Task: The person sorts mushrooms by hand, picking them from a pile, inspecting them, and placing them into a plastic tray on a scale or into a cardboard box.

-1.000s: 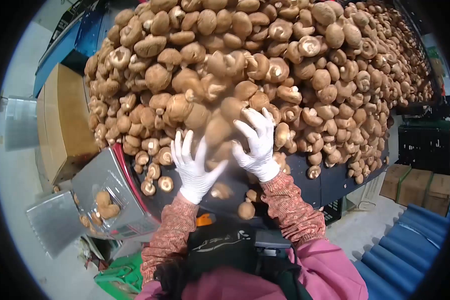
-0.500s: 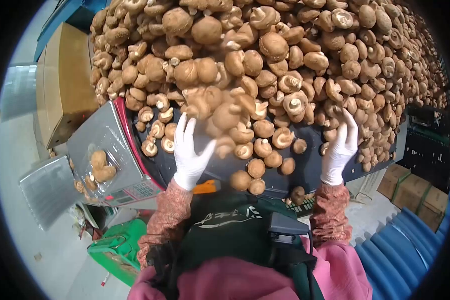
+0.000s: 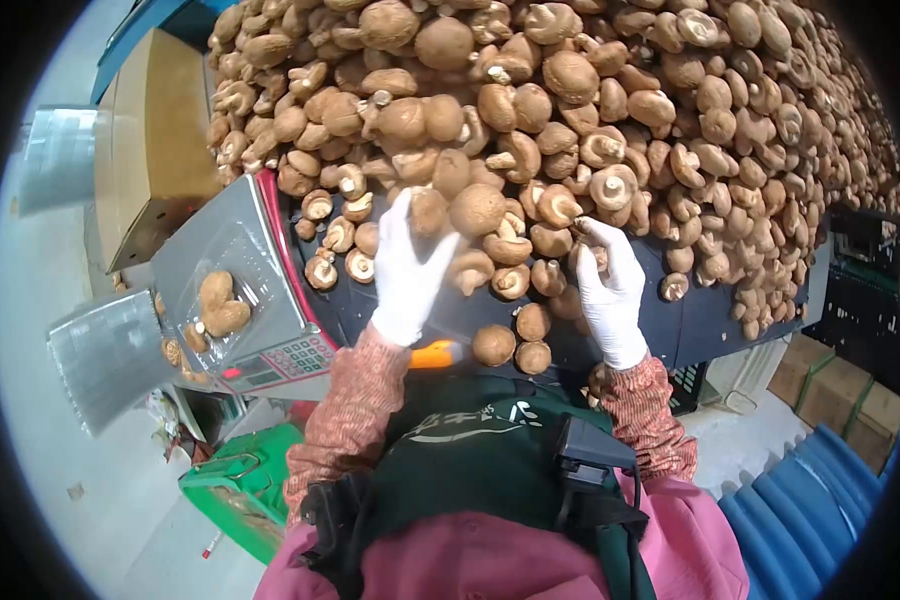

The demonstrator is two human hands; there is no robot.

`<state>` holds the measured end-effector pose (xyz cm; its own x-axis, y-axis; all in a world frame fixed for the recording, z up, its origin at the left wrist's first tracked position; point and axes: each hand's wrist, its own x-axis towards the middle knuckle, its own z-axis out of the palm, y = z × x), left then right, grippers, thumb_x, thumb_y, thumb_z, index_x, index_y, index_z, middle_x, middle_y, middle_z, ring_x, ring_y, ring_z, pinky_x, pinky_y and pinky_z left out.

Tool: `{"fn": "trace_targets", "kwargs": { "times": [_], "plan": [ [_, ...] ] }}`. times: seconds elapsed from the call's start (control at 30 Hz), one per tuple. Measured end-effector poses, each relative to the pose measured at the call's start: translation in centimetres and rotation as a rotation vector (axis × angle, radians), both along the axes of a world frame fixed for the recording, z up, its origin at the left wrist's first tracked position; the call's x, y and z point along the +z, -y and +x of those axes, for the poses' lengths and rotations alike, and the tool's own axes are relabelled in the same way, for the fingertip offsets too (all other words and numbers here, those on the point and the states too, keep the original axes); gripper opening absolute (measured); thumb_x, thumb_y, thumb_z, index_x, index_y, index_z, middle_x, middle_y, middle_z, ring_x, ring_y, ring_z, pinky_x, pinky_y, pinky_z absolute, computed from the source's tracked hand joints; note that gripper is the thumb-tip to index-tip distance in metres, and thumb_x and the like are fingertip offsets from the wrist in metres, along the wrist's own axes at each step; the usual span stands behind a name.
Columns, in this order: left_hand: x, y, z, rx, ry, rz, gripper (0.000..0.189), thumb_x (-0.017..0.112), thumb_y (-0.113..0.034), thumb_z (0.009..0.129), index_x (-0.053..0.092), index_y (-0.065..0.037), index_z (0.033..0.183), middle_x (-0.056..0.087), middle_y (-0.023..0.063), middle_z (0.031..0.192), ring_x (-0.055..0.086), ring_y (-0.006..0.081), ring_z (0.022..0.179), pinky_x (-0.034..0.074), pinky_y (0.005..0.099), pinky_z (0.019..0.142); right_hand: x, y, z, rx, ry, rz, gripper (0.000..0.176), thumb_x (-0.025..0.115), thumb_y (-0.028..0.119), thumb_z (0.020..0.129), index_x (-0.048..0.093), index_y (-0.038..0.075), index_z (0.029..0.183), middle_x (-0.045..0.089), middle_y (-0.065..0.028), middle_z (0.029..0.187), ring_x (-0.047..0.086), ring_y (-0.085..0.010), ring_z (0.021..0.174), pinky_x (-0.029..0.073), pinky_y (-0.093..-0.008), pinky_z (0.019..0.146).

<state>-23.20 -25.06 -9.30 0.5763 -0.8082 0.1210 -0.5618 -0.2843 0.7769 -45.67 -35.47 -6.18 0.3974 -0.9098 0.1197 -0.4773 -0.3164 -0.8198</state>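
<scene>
The right hand point(image 3: 610, 290) has come in from the right edge of the pile point(image 3: 570, 100) and now curls round one mushroom point(image 3: 592, 260) at its near rim. The left hand point(image 3: 408, 272) stays spread flat on the pile, gripping nothing. A pick looks begun.

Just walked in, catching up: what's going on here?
A person in white gloves works at a heap of brown mushrooms on a dark table. The left hand lies open against the heap's near edge; the right hand curls at mushrooms beside it. A tray on the scale holds a few.

White script point(image 3: 462, 428) on apron point(image 3: 490, 475) seems illegible.
</scene>
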Motion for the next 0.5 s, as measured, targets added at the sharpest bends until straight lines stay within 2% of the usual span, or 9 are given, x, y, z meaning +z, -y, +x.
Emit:
{"fn": "trace_targets", "kwargs": {
  "times": [0.07,0.1,0.13,0.2,0.23,0.33,0.37,0.47,0.5],
  "plan": [
    [-0.9,0.4,0.8,-0.016,-0.030,0.045,0.066,0.077,-0.011,0.086,0.046,0.000,0.143,0.057,0.0176,0.137,0.058,0.0269,0.122,0.048,0.0368,0.103,-0.1,0.0,1.0,0.038,0.003,-0.042,0.030,0.065,0.001,0.091,0.064,0.002,0.121,0.067,-0.0114,0.109,0.066,-0.0196,0.096,0.053,-0.0316,0.086],
    [-1.0,0.7,0.9,0.023,-0.123,-0.014,0.059,0.073,-0.010,0.090,0.047,0.000,0.142,0.060,0.0176,0.132,0.060,0.0266,0.120,0.048,0.0349,0.103,0.4,-0.1,1.6,0.058,0.043,0.001,0.030,0.064,0.001,0.091,0.064,0.002,0.121,0.067,-0.0117,0.111,0.066,-0.0205,0.097,0.052,-0.0313,0.087],
    [-0.9,0.8,1.1,0.069,-0.471,-0.123,0.058,0.067,-0.010,0.094,0.042,-0.002,0.146,0.062,0.0166,0.126,0.064,0.0248,0.112,0.053,0.0330,0.096,0.7,-0.3,1.9,0.080,0.052,0.026,0.030,0.064,0.001,0.091,0.064,0.001,0.121,0.067,-0.0117,0.112,0.066,-0.0204,0.098,0.052,-0.0312,0.087],
    [2.0,0.1,1.8,0.086,-0.935,-0.149,0.060,0.063,-0.010,0.097,0.035,-0.004,0.150,0.061,0.0150,0.124,0.066,0.0219,0.105,0.057,0.0307,0.086,1.0,-0.7,2.5,0.121,0.071,0.079,0.031,0.063,0.001,0.092,0.063,0.001,0.122,0.068,-0.0119,0.113,0.066,-0.0201,0.099,0.052,-0.0308,0.088],
    [3.0,-0.3,2.1,0.033,-0.950,-0.125,0.065,0.061,-0.010,0.097,0.029,-0.004,0.153,0.059,0.0145,0.127,0.067,0.0207,0.100,0.058,0.0309,0.079,1.2,-1.0,2.9,0.133,0.080,0.148,0.031,0.062,0.001,0.093,0.063,0.001,0.123,0.068,-0.0119,0.114,0.066,-0.0195,0.101,0.052,-0.0306,0.089],
    [3.4,-1.3,2.0,-0.009,-1.128,-0.234,0.069,0.065,-0.010,0.095,0.029,-0.004,0.153,0.056,0.0147,0.131,0.066,0.0211,0.100,0.057,0.0310,0.081,1.3,-1.8,4.2,0.157,0.188,0.384,0.032,0.061,0.001,0.093,0.063,0.002,0.125,0.069,-0.0112,0.114,0.066,-0.0184,0.101,0.052,-0.0308,0.089],
    [4.0,-1.6,2.0,-0.023,-1.161,-0.239,0.075,0.070,-0.009,0.091,0.028,-0.004,0.154,0.055,0.0144,0.131,0.066,0.0209,0.100,0.057,0.0311,0.083,1.2,-2.0,4.6,0.172,0.174,0.351,0.032,0.063,0.001,0.092,0.063,0.003,0.124,0.068,-0.0113,0.112,0.067,-0.0206,0.100,0.052,-0.0316,0.089],
    [5.1,-2.3,1.9,-0.027,-1.248,-0.187,0.076,0.073,-0.005,0.088,0.031,-0.002,0.152,0.055,0.0132,0.131,0.066,0.0203,0.099,0.056,0.0312,0.085,1.4,-1.9,5.8,0.257,0.097,0.209,0.032,0.065,0.002,0.091,0.062,0.004,0.122,0.068,-0.0120,0.109,0.067,-0.0233,0.099,0.052,-0.0322,0.088],
    [4.8,-2.5,1.9,-0.019,-1.173,-0.165,0.074,0.072,-0.003,0.088,0.033,-0.001,0.151,0.055,0.0128,0.131,0.066,0.0198,0.100,0.056,0.0309,0.085,1.1,-1.8,6.1,0.231,0.091,0.215,0.033,0.070,0.005,0.088,0.063,0.005,0.120,0.067,-0.0136,0.109,0.067,-0.0280,0.101,0.052,-0.0356,0.090]
  ]
}}
